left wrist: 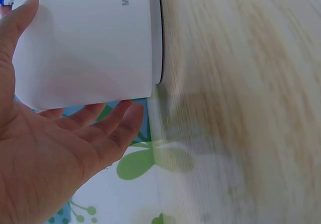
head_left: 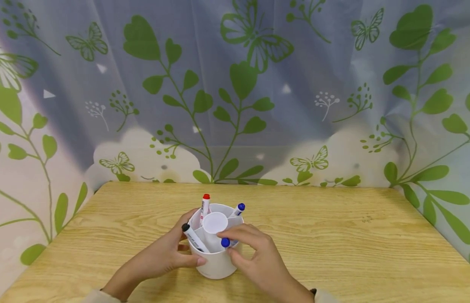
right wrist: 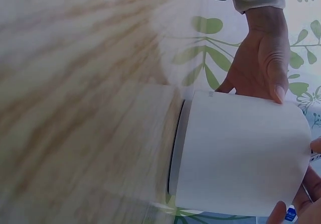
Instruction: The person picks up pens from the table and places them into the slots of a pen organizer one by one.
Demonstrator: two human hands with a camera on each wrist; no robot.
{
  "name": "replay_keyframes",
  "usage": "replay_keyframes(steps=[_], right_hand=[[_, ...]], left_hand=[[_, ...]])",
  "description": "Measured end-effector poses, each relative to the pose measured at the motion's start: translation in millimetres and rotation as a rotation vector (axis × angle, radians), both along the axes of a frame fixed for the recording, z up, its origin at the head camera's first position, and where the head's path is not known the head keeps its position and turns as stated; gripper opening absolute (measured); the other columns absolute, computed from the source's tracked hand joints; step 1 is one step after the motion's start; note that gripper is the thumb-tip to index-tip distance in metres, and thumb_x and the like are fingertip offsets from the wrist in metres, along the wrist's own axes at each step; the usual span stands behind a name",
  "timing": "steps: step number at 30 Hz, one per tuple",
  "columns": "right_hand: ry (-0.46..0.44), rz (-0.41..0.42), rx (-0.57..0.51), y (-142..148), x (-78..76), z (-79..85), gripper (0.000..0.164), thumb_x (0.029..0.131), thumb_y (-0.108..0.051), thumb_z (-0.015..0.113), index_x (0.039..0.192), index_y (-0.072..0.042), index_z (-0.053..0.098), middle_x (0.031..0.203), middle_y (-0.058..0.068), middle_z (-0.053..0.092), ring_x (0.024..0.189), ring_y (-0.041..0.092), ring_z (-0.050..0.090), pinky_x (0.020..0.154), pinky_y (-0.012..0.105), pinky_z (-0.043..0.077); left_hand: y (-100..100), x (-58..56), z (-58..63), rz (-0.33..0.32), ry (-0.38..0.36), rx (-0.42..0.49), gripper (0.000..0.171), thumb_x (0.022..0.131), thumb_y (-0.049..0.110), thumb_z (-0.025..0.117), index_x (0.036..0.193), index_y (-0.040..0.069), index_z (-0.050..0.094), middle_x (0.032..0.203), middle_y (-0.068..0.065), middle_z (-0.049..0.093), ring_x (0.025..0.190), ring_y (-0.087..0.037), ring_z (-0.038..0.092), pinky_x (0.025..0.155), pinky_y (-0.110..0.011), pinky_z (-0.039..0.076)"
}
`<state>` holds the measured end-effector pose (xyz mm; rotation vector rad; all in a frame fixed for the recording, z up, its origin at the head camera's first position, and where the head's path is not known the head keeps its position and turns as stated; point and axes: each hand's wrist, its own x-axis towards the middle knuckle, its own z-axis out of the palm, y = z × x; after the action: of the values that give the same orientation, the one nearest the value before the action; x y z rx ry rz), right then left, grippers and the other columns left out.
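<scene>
A round white pen holder [head_left: 216,269] stands on the wooden table, with a raised round cup in its middle. My left hand [head_left: 155,257] grips its left side, thumb on the front wall and fingers around the far side. With thumb and fingertips my right hand [head_left: 259,254] pinches a blue-capped marker [head_left: 225,242] at the front right of the holder; its lower part is hidden. A black-capped marker [head_left: 196,239] leans left in the front left compartment. Behind it a red-capped marker [head_left: 205,208] stands nearly upright. Another blue-capped marker [head_left: 238,209] leans toward the back right.
The wood-grain table [head_left: 356,244] extends to both sides of the holder. Along its far edge hangs a curtain [head_left: 314,84] printed with green leaves and butterflies, which also runs down both sides.
</scene>
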<state>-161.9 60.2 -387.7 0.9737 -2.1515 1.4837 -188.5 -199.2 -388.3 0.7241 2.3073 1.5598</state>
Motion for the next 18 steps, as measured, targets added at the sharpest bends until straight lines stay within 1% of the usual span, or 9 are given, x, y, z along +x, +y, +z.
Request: replay_keyframes(steps=[6,11,16,18], right_hand=[[0.030,-0.009,0.019,-0.4,0.4,-0.4,0.038,0.085,0.010,0.073,0.117,-0.010,0.078,0.116,0.001,0.076,0.112,0.015,0.069,0.102,0.034,0.057],[0.050,-0.003,0.041,-0.4,0.9,-0.6,0.040,0.086,0.009,0.074,0.121,-0.010,0.077,0.118,0.001,0.075,0.114,0.017,0.067,0.103,0.035,0.057],[0.033,-0.007,0.054,0.0,2.5,0.2,0.041,0.087,0.007,0.075,0.124,-0.011,0.075,0.120,0.000,0.074,0.115,0.017,0.067,0.104,0.035,0.056],[0.013,-0.014,0.065,1.4,3.6,1.3,0.044,0.087,0.007,0.075,0.127,-0.012,0.074,0.121,-0.001,0.073,0.116,0.016,0.066,0.106,0.035,0.056]], left_hand=[[0.9,0.8,0.9,0.019,0.004,-0.014,0.103,0.091,0.024,0.084,0.166,0.024,0.014,0.161,-0.017,0.037,0.139,-0.041,0.045,0.109,-0.053,0.049],[0.4,3.5,3.3,0.024,0.009,-0.015,0.104,0.091,0.024,0.084,0.167,0.021,0.013,0.159,-0.018,0.039,0.136,-0.040,0.047,0.107,-0.049,0.050],[0.8,3.8,3.4,0.026,0.016,-0.023,0.104,0.091,0.024,0.084,0.166,0.022,0.013,0.159,-0.018,0.040,0.139,-0.040,0.045,0.109,-0.053,0.049],[0.8,3.2,3.1,0.027,0.010,-0.025,0.105,0.090,0.024,0.085,0.167,0.023,0.013,0.159,-0.018,0.040,0.141,-0.041,0.043,0.110,-0.056,0.048]])
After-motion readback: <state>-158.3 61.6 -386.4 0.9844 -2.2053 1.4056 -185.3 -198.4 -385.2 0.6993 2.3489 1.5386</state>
